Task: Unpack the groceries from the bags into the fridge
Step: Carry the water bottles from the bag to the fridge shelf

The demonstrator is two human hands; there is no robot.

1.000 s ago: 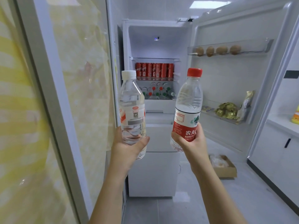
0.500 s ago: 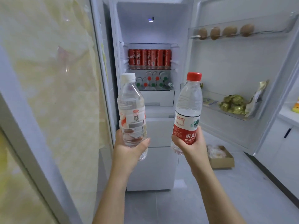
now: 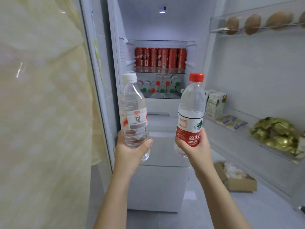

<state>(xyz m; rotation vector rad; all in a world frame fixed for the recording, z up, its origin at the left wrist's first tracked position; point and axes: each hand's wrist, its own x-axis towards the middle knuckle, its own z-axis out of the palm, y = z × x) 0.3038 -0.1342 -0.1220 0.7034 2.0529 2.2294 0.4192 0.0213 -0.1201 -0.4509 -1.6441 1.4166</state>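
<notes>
Obs.: person has closed in on the open fridge (image 3: 158,27). The row of red cans (image 3: 160,57) reads larger than a second ago, and the fridge's top edge has left the frame. The door shelves to the right of the cans also show more detail, with cartons (image 3: 214,104) now visible.

Unchanged: both grips and both bottles' upright attitude.

Hands: left hand (image 3: 132,151) has thumb and fingers wrapped round the lower body of the white-capped bottle (image 3: 133,113). Right hand (image 3: 194,149) is wrapped round the red label of the red-capped bottle (image 3: 191,113).

Position: both bottles are held out in front of the fridge, below the cans in the frame, one left and one right of their row. Neither is on a shelf yet.

Judgement: approach nearly done, placement not begun. The stacked bottles (image 3: 158,87) just below the cans lie cap-outward, so these two probably belong there and would need tipping flat. Free room there: cannot tell.
</notes>
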